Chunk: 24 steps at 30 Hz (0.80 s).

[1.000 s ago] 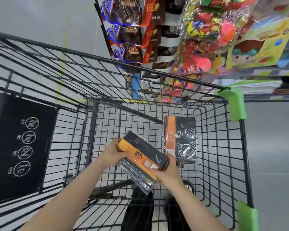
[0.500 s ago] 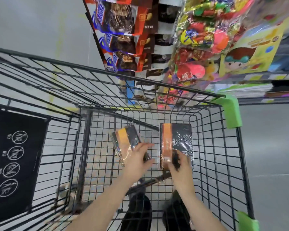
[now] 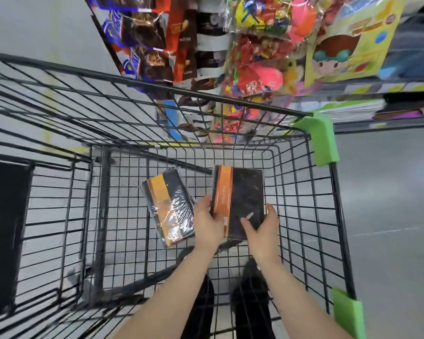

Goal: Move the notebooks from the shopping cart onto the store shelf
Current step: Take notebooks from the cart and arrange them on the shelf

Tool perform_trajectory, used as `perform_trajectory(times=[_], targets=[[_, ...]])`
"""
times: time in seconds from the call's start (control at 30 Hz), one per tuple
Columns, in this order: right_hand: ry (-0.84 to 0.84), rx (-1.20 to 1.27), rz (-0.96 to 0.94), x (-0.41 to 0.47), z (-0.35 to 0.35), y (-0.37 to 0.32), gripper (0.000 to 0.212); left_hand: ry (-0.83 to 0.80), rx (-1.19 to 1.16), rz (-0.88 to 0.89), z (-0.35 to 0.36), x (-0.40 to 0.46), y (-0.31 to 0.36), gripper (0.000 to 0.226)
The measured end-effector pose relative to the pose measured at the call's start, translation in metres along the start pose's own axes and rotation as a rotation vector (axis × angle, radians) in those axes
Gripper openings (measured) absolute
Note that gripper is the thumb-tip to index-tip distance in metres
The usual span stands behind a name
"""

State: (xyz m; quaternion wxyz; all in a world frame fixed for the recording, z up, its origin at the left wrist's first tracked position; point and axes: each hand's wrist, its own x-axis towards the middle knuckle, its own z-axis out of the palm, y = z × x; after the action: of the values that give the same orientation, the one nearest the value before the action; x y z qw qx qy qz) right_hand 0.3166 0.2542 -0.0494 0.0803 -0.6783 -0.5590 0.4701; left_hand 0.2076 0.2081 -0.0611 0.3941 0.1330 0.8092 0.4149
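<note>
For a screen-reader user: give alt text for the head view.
Both hands, left hand and right hand, grip a black-and-orange notebook inside a wire shopping cart; a second wrapped notebook lies beside it.

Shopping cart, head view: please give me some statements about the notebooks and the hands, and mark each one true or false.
1. Both hands, left hand and right hand, touch the right notebook pack. True.
2. The left notebook pack is being held by a hand. False: it lies free on the cart floor.
3. The cart's corner guards are red. False: they are green.
4. Both packs have an orange band. True.
</note>
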Motion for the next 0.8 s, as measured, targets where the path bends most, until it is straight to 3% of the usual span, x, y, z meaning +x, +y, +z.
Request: perform_trajectory(times=[0.17,0.3,0.4,0.47,0.57,0.8], targets=[[-0.134,0.253,0.094,-0.008,-0.018,-0.018,0.018,-0.111,0.019,-0.018,-0.030,0.002,0.012,0.040],[-0.218,0.319,0.103,-0.011,-0.026,-0.026,0.021,0.125,-0.015,-0.080,-0.076,0.007,-0.001,0.034],[-0.238,0.279,0.072,-0.011,-0.026,-0.027,0.020,0.268,0.135,-0.175,-0.094,0.013,-0.018,0.050],[-0.259,0.242,0.046,-0.012,-0.024,-0.027,0.020,0.212,0.206,-0.262,-0.094,0.017,-0.036,0.057],[-0.289,0.210,0.034,-0.011,-0.019,-0.025,0.021,0.143,0.176,-0.362,-0.091,0.015,-0.045,0.049],[-0.300,0.229,0.036,-0.024,-0.030,-0.034,0.023,0.121,0.104,-0.289,-0.103,0.000,-0.026,0.033]])
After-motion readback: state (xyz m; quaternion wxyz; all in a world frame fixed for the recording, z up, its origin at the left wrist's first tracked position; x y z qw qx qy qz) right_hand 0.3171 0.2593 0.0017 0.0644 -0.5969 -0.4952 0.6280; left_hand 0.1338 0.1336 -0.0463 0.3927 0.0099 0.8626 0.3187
